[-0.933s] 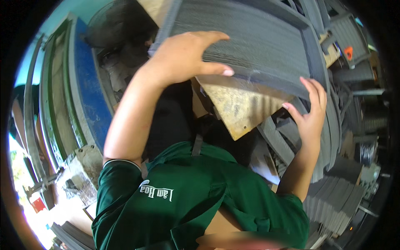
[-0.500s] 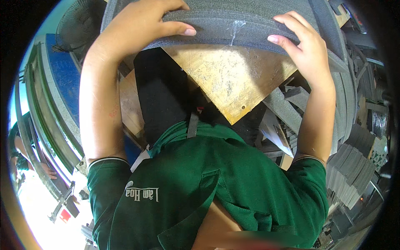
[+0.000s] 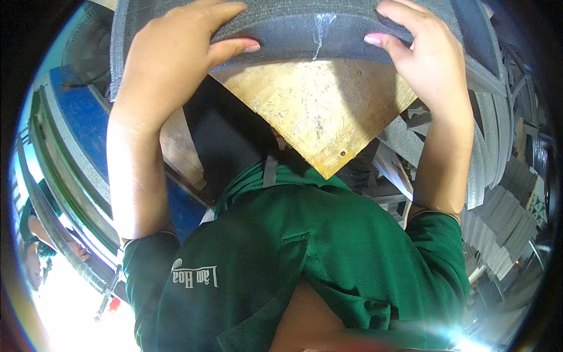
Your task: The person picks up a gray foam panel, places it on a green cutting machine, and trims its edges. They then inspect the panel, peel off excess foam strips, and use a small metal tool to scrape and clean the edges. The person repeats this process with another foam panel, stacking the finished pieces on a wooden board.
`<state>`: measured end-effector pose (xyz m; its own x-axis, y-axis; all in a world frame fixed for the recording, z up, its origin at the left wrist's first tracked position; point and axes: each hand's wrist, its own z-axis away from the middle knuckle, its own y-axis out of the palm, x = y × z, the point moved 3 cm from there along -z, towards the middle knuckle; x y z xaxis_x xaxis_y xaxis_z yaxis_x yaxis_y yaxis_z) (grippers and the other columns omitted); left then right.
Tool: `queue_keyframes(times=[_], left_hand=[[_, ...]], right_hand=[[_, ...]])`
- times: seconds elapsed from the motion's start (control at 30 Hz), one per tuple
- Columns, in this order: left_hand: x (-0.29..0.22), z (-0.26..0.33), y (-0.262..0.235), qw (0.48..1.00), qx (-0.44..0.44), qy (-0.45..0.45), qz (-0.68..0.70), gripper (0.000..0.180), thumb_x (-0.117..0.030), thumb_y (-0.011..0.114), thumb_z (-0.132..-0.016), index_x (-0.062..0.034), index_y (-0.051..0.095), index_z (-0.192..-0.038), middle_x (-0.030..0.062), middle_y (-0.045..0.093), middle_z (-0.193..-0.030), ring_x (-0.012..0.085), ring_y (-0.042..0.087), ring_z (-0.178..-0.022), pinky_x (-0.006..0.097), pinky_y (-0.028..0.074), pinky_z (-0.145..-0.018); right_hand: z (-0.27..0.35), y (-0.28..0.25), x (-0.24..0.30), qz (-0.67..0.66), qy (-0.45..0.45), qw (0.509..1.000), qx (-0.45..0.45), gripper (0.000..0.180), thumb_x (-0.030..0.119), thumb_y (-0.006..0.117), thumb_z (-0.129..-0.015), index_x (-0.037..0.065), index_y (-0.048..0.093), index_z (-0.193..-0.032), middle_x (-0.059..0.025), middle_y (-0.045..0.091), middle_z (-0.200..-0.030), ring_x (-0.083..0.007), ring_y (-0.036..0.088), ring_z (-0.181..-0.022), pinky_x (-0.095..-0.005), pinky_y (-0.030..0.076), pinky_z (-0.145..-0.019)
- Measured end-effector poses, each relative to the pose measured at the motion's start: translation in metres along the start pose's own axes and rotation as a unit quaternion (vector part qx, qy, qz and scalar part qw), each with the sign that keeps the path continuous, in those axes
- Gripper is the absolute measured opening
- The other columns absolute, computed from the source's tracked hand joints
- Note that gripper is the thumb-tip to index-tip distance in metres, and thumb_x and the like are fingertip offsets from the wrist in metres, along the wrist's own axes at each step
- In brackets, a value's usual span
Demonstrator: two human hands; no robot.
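Observation:
Both hands are at the near wall of a large dark grey foam piece (image 3: 293, 38), which reaches past the top edge of the view. My left hand (image 3: 176, 53) grips its upper rim at the left, thumb on the near face and fingers over the top. In the same kind of grip, my right hand (image 3: 419, 50) holds the rim at the right; its fingertips are partly cut off by the view. Between the hands, a shiny whitish streak (image 3: 321, 32) runs down the foam's face. Beneath the foam lies a yellowish wooden board (image 3: 316, 111), one corner pointing toward me.
Grey foam strips (image 3: 489, 141) hang or lean at the right, with stacked foam sheets (image 3: 501, 226) farther down. At the left are a blue surface (image 3: 82, 117), a fan (image 3: 88, 44) and curved green-edged rails (image 3: 64, 158). Another person's hand (image 3: 76, 249) shows at the far left.
The foam's near wall and both hands sit slightly higher in view, with the left hand a little farther left. Both hands keep their grip. The other person's hand at the left has shifted slightly.

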<state>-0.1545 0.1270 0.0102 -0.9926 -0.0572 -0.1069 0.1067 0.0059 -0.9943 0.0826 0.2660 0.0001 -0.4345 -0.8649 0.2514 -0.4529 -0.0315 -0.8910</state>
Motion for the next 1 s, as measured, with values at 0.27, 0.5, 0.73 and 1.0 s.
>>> queue_keyframes(times=[0.27, 0.5, 0.73, 1.0], left_hand=[[-0.003, 0.002, -0.01, 0.994, -0.069, 0.081, -0.011, 0.049, -0.044, 0.07, -0.094, -0.0068, 0.071, -0.125, 0.0145, 0.072, -0.125, 0.0351, 0.068, -0.116, 0.042, 0.053, -0.099], [-0.073, -0.033, -0.001, 0.978, -0.126, 0.108, 0.123, 0.044, -0.031, 0.078, -0.085, -0.0038, 0.07, -0.119, 0.0172, 0.072, -0.113, 0.0371, 0.069, -0.103, 0.043, 0.054, -0.092], [-0.091, -0.054, 0.015, 0.986, -0.137, 0.049, 0.086, 0.044, -0.034, 0.079, -0.084, -0.004, 0.07, -0.115, 0.0195, 0.073, -0.098, 0.0389, 0.07, -0.095, 0.045, 0.055, -0.083], [-0.074, -0.044, 0.015, 0.965, -0.116, 0.117, 0.205, 0.05, -0.035, 0.074, -0.088, -0.0038, 0.068, -0.127, 0.02, 0.071, -0.121, 0.0366, 0.067, -0.115, 0.045, 0.051, -0.101]], right_hand=[[0.017, -0.036, 0.0, -0.032, 0.027, 0.998, 0.039, 0.05, 0.021, 0.086, -0.072, 0.006, 0.071, -0.117, -0.0158, 0.068, -0.122, -0.0354, 0.061, -0.121, -0.045, 0.048, -0.105], [0.026, -0.053, -0.022, 0.005, 0.001, 1.0, -0.031, 0.04, 0.017, 0.085, -0.071, 0.003, 0.073, -0.106, -0.0142, 0.071, -0.114, -0.0338, 0.064, -0.111, -0.0413, 0.05, -0.1], [0.032, -0.025, -0.031, 0.004, 0.026, 0.995, -0.099, 0.037, 0.008, 0.082, -0.069, 0.002, 0.07, -0.103, -0.0187, 0.071, -0.105, -0.0402, 0.068, -0.098, -0.0436, 0.055, -0.087], [0.029, -0.036, -0.034, -0.042, 0.038, 0.998, -0.039, 0.043, 0.012, 0.085, -0.067, 0.005, 0.069, -0.106, -0.0197, 0.068, -0.104, -0.0395, 0.066, -0.099, -0.0451, 0.053, -0.087]])
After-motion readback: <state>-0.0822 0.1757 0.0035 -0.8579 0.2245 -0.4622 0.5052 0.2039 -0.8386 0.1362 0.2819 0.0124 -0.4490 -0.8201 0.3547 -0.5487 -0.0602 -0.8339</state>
